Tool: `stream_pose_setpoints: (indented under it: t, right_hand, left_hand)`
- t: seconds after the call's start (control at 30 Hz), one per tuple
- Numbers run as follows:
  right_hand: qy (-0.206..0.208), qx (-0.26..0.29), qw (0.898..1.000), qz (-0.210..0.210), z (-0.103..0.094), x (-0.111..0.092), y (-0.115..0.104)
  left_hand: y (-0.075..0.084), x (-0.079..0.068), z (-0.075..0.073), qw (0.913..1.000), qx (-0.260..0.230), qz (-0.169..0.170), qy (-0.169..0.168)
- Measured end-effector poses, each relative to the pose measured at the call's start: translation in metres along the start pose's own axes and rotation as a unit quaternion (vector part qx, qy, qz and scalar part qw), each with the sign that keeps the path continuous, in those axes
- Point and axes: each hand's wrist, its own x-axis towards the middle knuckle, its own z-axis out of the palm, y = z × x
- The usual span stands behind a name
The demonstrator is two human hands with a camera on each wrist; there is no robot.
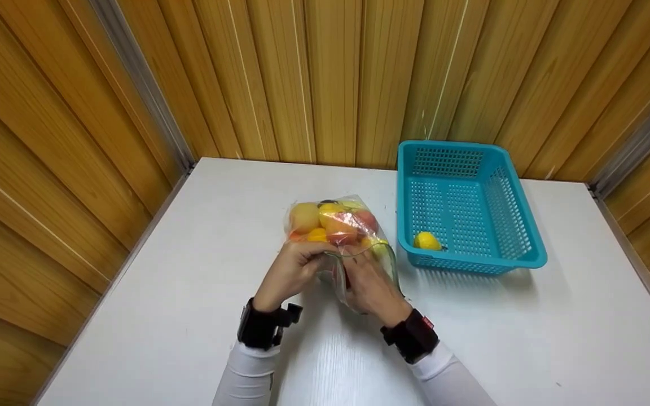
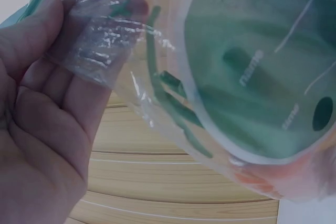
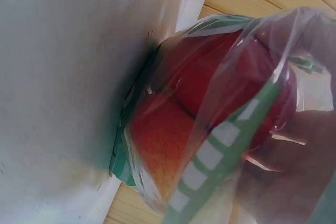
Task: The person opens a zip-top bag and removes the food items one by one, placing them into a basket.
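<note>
A clear zip bag (image 1: pixel 333 217) full of yellow, orange and red fruit lies mid-table. In the left wrist view its green label (image 2: pixel 231 72) reads "name" and "time". My left hand (image 1: pixel 294 268) pinches the film at the bag's mouth between thumb and fingers. My right hand (image 1: pixel 367 282) is at the mouth, with the green-edged rim looping around it. Red round fruit (image 3: pixel 220 77), like apples, and an orange one (image 3: pixel 160 135) show through film in the right wrist view, close to that hand's fingers (image 3: pixel 283 166). I cannot tell whether those fingers grip a fruit.
A teal perforated basket (image 1: pixel 474 262) stands right of the bag, near the back of the white table (image 1: pixel 189 293). One lemon (image 1: pixel 427 241) lies in its front left corner. Wood-patterned panels (image 1: pixel 330 79) rise behind the table and along both sides.
</note>
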Motion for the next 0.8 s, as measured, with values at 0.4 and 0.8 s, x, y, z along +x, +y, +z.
stream_pose_setpoints:
  t: [0.4,0.8]
  right_hand:
    - [-0.014,0.073,0.997,0.021,-0.005,0.006,0.004]
    - [0.005,0.117,0.993,-0.001,-0.031,0.013,0.003]
  left_hand:
    - [-0.002,-0.001,-0.004,0.9991,-0.005,0.011,0.04]
    - [-0.004,-0.002,-0.006,0.9981,-0.008,0.001,0.061]
